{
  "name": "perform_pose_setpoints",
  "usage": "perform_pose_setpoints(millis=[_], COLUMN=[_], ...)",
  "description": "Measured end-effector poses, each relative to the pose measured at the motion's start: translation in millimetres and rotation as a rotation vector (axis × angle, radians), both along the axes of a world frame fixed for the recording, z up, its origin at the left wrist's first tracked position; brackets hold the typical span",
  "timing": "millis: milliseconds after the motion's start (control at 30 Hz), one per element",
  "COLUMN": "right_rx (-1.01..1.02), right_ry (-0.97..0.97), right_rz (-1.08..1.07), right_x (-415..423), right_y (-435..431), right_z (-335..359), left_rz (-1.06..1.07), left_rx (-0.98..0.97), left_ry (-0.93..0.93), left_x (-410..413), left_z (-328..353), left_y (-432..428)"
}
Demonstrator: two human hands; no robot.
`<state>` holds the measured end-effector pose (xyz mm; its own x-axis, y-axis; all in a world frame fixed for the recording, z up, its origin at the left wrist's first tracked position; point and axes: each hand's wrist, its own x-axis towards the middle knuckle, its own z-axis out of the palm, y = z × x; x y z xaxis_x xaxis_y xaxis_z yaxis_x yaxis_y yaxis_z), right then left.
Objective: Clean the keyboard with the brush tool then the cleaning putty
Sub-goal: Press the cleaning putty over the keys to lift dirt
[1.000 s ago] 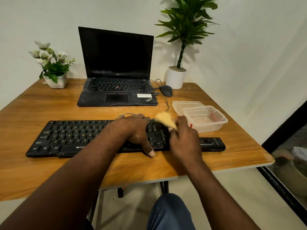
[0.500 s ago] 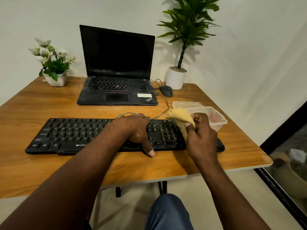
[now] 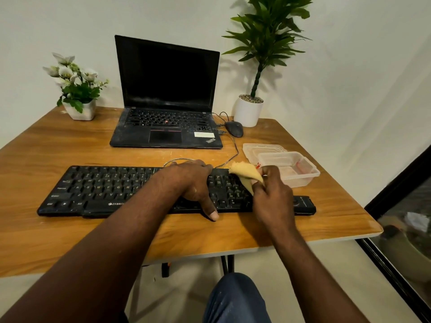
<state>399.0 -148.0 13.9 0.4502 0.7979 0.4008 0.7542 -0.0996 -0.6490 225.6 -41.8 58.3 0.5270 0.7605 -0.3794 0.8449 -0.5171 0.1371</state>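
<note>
Dropping back toward the keys after a lift, the putty (image 3: 246,173) hangs pinched in the right hand (image 3: 272,197) over the keyboard's (image 3: 105,190) right end, so the dabbing goes on. The left hand (image 3: 191,183) grips the keyboard's middle. The brush (image 3: 303,203) lies beside it. The wooden table (image 3: 58,141) holds a laptop (image 3: 166,89), mouse (image 3: 234,128) and tubs (image 3: 289,169), by a white wall.

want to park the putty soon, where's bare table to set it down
Bare wood lies between the black laptop and the black full-size keyboard, and along the wooden table's near edge. Crowded: the right side, with clear plastic tubs and black mouse.
</note>
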Motion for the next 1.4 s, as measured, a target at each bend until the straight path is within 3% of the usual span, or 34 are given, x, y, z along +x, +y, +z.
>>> perform_pose_setpoints(millis=[167, 267, 333, 500, 733, 867, 1067, 1267, 1400], right_rx=[-0.022, 0.018, 0.056, -0.017, -0.051, -0.072, 0.113, 0.031, -0.049], right_ry=[-0.188, 0.009, 0.038, -0.197, -0.373, -0.354, -0.209, -0.282, -0.306], right_rz=[0.116, 0.066, 0.021, 0.289, 0.438, 0.377, 0.184, 0.415, 0.327], right_x=[-25, -7, 1, -26, 6, 32, 21, -7, 22], right_y=[-8, -3, -1, -13, -29, -33, -26, -26, -33], right_z=[-14, -4, -2, -22, -22, -22, -27, -31, -23], left_rz=[0.001, -0.003, -0.001, -0.012, -0.019, -0.006, -0.004, -0.021, -0.005], left_rx=[0.002, 0.006, 0.001, 0.008, 0.003, 0.002, -0.004, 0.003, -0.001], left_ry=[0.006, -0.002, -0.013, 0.014, 0.018, 0.006, 0.016, 0.031, 0.017], left_x=[1, 1, 0, 3, 1, 0, 2, 4, 1], left_z=[0, -1, -1, 1, 1, 0, -1, -1, -2], left_y=[0, 1, 1, 1, 0, -1, 1, 3, 1])
